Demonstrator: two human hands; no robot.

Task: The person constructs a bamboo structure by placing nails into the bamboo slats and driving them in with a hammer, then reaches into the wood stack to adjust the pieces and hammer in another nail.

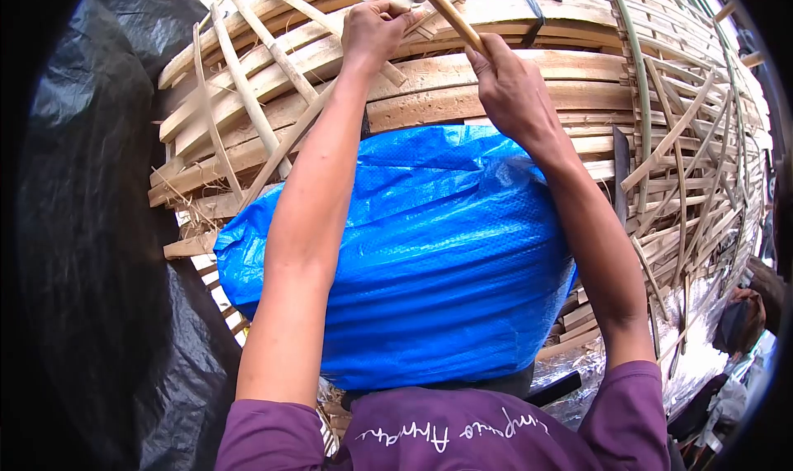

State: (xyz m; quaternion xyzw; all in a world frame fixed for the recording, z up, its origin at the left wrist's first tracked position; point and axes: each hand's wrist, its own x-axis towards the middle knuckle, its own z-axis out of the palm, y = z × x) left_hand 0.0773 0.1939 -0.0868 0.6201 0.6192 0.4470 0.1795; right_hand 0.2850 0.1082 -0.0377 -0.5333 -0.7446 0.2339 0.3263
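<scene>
Right hand (512, 95): holding hammer (454, 17) | left hand (373, 35): at far slats (578, 13), grip unclear | best: short square taps, left hand clear of hammer

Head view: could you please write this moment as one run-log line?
right hand: gripping hammer by wooden handle | left hand: near hammer's head, grip unclear | blue sheet: between purple shirt and wooden boards

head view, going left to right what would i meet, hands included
Black sheeting, left hand, wooden-handled tool, right hand, upright dark strip. The blue sheet spans too much of the middle to place.
</scene>
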